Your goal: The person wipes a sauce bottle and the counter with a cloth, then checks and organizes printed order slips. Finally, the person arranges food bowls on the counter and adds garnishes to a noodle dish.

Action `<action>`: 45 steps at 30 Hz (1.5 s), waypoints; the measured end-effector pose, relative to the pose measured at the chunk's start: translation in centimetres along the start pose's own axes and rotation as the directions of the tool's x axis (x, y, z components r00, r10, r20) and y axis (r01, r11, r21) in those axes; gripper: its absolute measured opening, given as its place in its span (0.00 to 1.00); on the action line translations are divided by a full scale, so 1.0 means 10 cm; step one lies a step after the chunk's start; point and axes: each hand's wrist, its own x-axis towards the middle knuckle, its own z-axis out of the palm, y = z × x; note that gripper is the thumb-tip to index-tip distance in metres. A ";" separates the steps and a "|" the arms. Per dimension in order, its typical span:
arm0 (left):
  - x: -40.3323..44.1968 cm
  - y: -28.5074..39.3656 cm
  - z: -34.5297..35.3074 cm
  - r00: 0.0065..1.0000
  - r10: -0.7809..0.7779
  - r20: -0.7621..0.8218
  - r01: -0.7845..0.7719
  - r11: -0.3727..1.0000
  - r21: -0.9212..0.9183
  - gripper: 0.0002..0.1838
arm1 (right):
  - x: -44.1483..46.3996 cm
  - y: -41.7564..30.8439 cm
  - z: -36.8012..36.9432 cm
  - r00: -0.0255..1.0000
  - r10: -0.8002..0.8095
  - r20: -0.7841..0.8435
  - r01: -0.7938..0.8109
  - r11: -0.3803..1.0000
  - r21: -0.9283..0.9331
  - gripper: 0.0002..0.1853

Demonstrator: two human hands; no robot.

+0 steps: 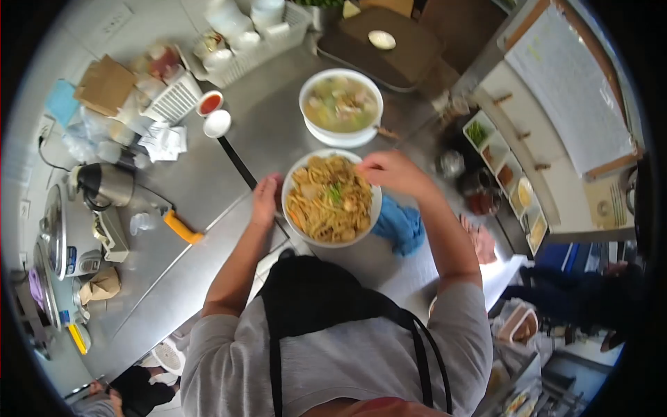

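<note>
A white bowl of noodles [330, 201] with chopped green garnish sits on the steel counter in front of me. At its left rim is my left hand [265, 199], fingers stretched out alongside the bowl; whether they press on it I cannot tell. My right hand [393, 172] is over the right rim, its fingertips pinched together at the edge of the noodles. What lies between those fingertips is too small to make out. Just beyond stands a white bowl of soup [342, 104]. A blue cloth [401, 226] lies crumpled beneath my right forearm.
Two small dishes, one with red sauce [210, 103], stand back left. A brown tray [375, 45] and a white basket [257, 42] of crockery are at the back. Ingredient containers [507, 174] line the right side. A kettle [104, 184] and yellow-handled tool [182, 227] lie left.
</note>
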 end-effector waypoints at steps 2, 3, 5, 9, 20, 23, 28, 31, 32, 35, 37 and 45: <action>-0.24 0.13 -0.12 0.997 -0.004 0.076 -0.005 0.994 0.111 0.18 | 0.14 -0.06 0.24 0.992 -0.119 0.042 0.126 0.944 -0.304 0.11; -0.43 0.30 -0.13 0.995 -0.039 0.087 0.027 0.991 0.131 0.19 | 0.17 -0.13 0.30 0.987 -0.101 0.122 0.142 0.907 -0.397 0.12; -0.74 0.33 -0.30 0.990 -0.079 0.119 0.061 0.988 0.144 0.17 | 0.21 -0.21 0.44 0.987 -0.035 0.155 0.108 0.860 -0.498 0.10; -1.17 0.22 -0.89 0.998 -0.027 0.060 0.010 0.964 0.267 0.16 | 0.25 -0.36 0.63 0.990 -0.114 -0.087 0.036 0.787 -0.616 0.08; -1.29 0.45 -1.14 0.992 -0.127 -0.021 0.128 0.988 0.086 0.16 | -0.36 -0.36 0.14 0.959 -0.013 -0.283 -0.153 0.816 -0.557 0.19; -1.10 0.30 -0.87 0.939 -0.262 0.223 0.222 0.957 0.188 0.18 | -0.79 0.53 0.23 0.942 0.279 -0.187 -0.332 0.858 -0.391 0.17; -0.89 0.22 -0.43 0.890 -0.314 0.330 0.251 0.943 0.220 0.19 | -1.12 0.70 0.58 0.890 0.416 -0.186 -0.421 0.597 -0.682 0.14; -0.66 0.25 -0.33 0.906 -0.300 0.300 0.252 0.949 0.190 0.21 | -0.83 0.81 0.35 0.944 0.304 -0.127 -0.321 0.763 -0.561 0.12; -0.57 0.27 -0.30 0.910 -0.300 0.287 0.250 0.948 0.198 0.21 | -0.65 0.77 0.20 0.967 0.222 -0.123 -0.254 0.835 -0.488 0.12; -0.41 0.23 -0.18 0.881 -0.342 0.327 0.269 0.931 0.248 0.21 | -0.01 0.66 0.08 0.829 0.501 -0.247 -0.458 0.863 0.212 0.14; -0.34 0.18 -0.08 0.886 -0.339 0.316 0.266 0.930 0.252 0.20 | 0.43 0.97 0.11 0.793 0.586 -0.169 -0.345 0.659 0.669 0.15; -0.40 0.23 -0.03 0.900 -0.329 0.285 0.277 0.938 0.208 0.17 | 0.81 1.37 0.11 0.899 0.414 -0.143 -0.051 0.423 0.905 0.14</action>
